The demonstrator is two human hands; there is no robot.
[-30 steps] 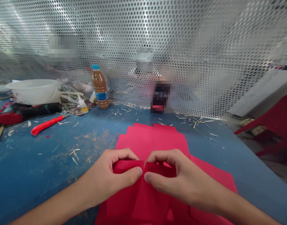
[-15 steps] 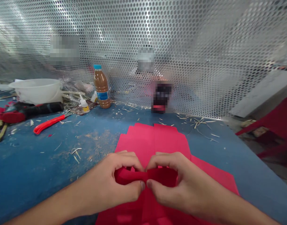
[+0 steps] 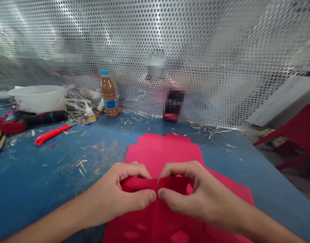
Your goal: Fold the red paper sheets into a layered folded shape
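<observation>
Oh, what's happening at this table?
Someone is pinching a folded edge of red paper between the thumbs and fingers of both hands, the left hand and the right hand nearly meeting in the middle. More red paper lies flat beneath on the blue table. A red-handled knife, a small glue-like bottle and a bottle of brown liquid stand or lie off to the left.

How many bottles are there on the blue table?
2 that I can tell: a tall brown bottle with a blue cap, beside the perforated metal sheet, and a small white plastic bottle to its left. The partly hidden white object between them could be another.
</observation>
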